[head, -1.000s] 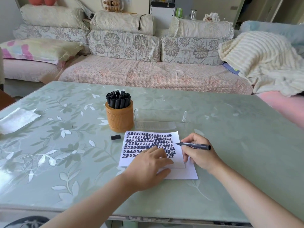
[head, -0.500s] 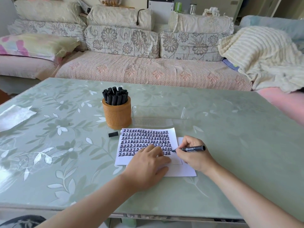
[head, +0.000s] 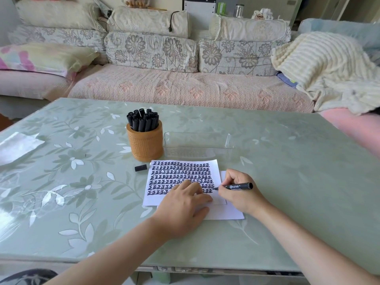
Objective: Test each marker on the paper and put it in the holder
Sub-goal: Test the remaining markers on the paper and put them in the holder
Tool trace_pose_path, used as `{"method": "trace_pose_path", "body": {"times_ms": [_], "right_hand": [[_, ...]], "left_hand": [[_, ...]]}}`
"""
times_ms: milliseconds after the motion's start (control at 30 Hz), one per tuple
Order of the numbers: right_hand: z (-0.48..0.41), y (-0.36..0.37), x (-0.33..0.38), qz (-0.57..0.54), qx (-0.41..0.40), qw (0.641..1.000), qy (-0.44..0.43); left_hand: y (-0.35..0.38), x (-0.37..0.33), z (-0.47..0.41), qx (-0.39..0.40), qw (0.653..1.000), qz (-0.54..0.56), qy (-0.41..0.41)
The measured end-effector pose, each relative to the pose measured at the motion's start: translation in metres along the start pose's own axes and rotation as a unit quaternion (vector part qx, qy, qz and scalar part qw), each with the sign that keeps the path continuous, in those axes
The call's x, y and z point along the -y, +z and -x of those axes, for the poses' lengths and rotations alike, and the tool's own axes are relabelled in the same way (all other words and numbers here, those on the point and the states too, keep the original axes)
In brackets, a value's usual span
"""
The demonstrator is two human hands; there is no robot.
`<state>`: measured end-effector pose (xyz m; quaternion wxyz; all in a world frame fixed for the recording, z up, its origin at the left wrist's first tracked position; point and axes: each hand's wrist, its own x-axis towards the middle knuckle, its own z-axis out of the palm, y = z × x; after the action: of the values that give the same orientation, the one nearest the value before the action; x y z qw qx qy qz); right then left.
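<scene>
A white paper [head: 181, 173] covered in rows of black marks lies on the table, on top of a second sheet. My left hand [head: 183, 208] rests flat on the paper's lower part. My right hand [head: 236, 192] grips an uncapped black marker [head: 236, 186], its tip touching the paper at the right end of the lowest row of marks. The marker's black cap [head: 141, 168] lies on the table left of the paper. An orange woven holder [head: 145, 144] stands just behind the paper, filled with several capped black markers [head: 143, 119].
A clear plastic tray [head: 197, 145] sits right of the holder, behind the paper. A white wrapper [head: 18, 147] lies at the table's left edge. The green floral table [head: 287, 171] ends at a sofa [head: 185, 89] behind it.
My right hand has brought the marker's tip down and left onto the paper's lowest row of marks. My left hand has stayed on the paper.
</scene>
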<state>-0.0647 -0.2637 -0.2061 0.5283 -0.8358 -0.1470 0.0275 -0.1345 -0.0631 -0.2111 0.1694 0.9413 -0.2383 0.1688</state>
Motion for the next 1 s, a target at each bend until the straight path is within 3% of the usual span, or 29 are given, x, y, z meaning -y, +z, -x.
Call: {"method": "trace_pose_path", "body": {"times_ms": [1000], "right_hand": [[0.0017, -0.0035, 0.0023, 0.003, 0.036, 0.999, -0.010]], "left_hand": [[0.0013, 0.0008, 0.0003, 0.003, 1.000, 0.003, -0.001]]}}
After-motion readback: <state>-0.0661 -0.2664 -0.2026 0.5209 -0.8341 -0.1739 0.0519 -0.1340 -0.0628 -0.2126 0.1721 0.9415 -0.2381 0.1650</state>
